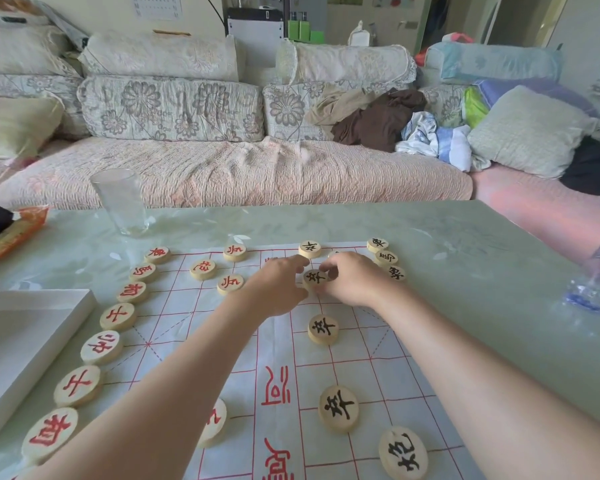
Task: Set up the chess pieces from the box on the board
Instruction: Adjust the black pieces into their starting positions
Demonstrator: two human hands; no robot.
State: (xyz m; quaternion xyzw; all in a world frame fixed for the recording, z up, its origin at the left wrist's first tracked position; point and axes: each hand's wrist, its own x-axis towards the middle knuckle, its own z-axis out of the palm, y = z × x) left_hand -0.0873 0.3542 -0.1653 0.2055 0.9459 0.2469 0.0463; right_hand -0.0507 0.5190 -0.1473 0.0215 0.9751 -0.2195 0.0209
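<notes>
Table (465,258), box (21,341), glass (120,202); fingers (334,269) round piece (315,277)

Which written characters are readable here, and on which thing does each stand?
"卒": far black piece, middle black piece, near black piece.
"士": red edge piece.
"相": nearest red piece.
"兵": red inner piece.
"河": board.
Other pieces: blurred, I am not sure.
Wall calendar: too small to read.
</notes>
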